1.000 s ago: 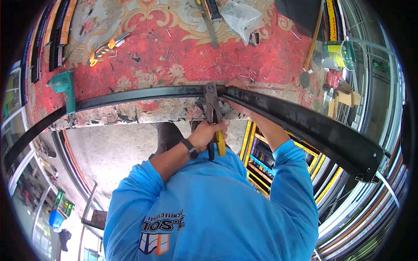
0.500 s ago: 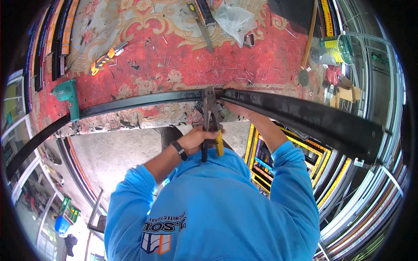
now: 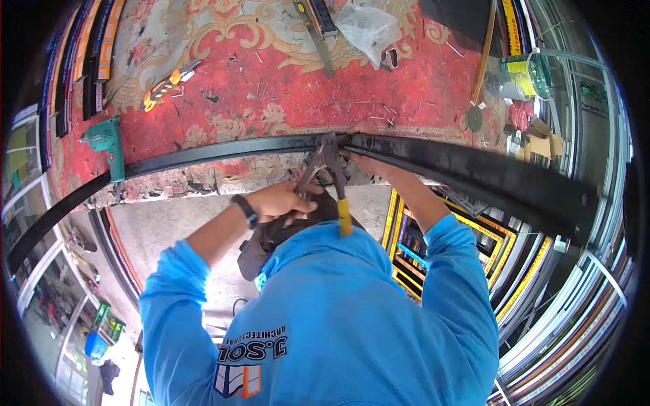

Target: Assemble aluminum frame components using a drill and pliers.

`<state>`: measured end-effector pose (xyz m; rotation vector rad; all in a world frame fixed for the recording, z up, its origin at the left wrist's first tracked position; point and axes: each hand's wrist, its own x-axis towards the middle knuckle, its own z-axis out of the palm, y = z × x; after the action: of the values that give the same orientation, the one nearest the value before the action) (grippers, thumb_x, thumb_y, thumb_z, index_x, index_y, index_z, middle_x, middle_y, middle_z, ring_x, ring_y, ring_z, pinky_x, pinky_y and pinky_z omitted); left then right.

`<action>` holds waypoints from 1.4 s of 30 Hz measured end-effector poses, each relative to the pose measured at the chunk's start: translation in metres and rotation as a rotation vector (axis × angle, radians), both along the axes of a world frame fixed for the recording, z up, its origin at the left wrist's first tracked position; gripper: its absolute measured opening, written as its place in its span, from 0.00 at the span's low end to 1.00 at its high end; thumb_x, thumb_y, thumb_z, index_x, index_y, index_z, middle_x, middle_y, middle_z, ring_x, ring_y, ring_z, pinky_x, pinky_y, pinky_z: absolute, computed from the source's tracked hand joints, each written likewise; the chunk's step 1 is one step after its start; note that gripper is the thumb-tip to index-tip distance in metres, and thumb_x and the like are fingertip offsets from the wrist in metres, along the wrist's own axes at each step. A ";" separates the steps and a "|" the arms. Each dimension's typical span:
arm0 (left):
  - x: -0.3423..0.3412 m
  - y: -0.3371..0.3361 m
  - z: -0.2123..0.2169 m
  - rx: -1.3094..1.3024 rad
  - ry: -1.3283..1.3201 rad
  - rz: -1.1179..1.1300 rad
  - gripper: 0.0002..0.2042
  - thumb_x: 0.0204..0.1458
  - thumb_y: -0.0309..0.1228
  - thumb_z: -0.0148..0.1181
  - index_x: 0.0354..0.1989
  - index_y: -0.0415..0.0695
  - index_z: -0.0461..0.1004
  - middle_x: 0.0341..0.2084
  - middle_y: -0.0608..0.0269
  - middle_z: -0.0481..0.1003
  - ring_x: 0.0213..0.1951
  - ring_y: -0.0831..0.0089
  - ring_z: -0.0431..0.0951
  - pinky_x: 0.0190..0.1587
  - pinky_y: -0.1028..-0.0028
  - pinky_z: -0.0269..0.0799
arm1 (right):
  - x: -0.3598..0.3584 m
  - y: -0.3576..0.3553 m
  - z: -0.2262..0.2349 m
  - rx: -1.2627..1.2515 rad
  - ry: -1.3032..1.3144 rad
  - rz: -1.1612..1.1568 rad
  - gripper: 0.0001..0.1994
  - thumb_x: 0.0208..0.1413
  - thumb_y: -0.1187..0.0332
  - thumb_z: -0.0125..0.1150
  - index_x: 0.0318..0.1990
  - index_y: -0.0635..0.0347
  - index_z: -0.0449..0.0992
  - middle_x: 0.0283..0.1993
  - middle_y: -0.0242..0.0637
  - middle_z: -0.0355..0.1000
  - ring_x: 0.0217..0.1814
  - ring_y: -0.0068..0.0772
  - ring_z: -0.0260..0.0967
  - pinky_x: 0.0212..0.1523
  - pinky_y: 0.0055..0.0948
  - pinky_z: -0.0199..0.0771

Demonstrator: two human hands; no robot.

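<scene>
My left hand (image 3: pixel 281 203) is wrapped round one handle of a metal hand riveter (image 3: pixel 330 157). Its other handle, with a yellow grip, stands spread away from that hand. The riveter's head rests against the joint of two black metal profiles. One, a slim black profile (image 3: pixel 223 149), runs off to the left; the other, a wide black profile (image 3: pixel 467 172), reaches out to the right. My right hand (image 3: pixel 371 164) is closed round the wide profile's end beside the riveter, fingers partly hidden behind it.
A green drill (image 3: pixel 107 145) lies across the slim profile at left. On the red patterned table cover (image 3: pixel 284 101) are an orange cutter (image 3: pixel 166 86), a file (image 3: pixel 318 44), a clear plastic bag (image 3: pixel 369 30) and several thin metal pins. Stacked profiles (image 3: pixel 569 325) line the right side.
The riveter's handles have spread apart. My left hand has swung left with its handle, and the head has tilted slightly. My right hand stays on the wide profile.
</scene>
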<state>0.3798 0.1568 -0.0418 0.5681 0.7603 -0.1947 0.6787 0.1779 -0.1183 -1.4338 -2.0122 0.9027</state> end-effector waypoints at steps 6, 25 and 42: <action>0.070 -0.059 -0.020 -0.230 -0.134 0.616 0.19 0.63 0.35 0.63 0.59 0.42 0.71 0.39 0.62 0.76 0.40 0.69 0.79 0.47 0.65 0.76 | 0.001 0.003 0.003 -0.010 0.003 0.015 0.23 0.43 0.68 0.81 0.43 0.58 0.70 0.39 0.40 0.70 0.41 0.45 0.70 0.44 0.40 0.71; 0.056 -0.064 -0.054 -0.098 -0.106 0.404 0.21 0.61 0.33 0.65 0.62 0.45 0.72 0.50 0.63 0.78 0.53 0.70 0.77 0.56 0.64 0.74 | 0.003 0.002 -0.016 -0.076 0.039 0.018 0.25 0.43 0.70 0.81 0.44 0.58 0.68 0.40 0.37 0.67 0.40 0.40 0.67 0.43 0.36 0.70; -0.012 0.013 -0.014 0.071 -0.020 -0.045 0.18 0.61 0.35 0.64 0.55 0.38 0.72 0.20 0.71 0.68 0.21 0.80 0.69 0.23 0.76 0.65 | 0.017 0.003 -0.004 -0.376 0.013 0.074 0.26 0.45 0.69 0.81 0.45 0.58 0.66 0.38 0.38 0.68 0.38 0.39 0.69 0.40 0.37 0.71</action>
<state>0.3681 0.1699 -0.0558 0.6544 0.7376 -0.2037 0.6955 0.1808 -0.1228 -1.5454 -1.9688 1.3757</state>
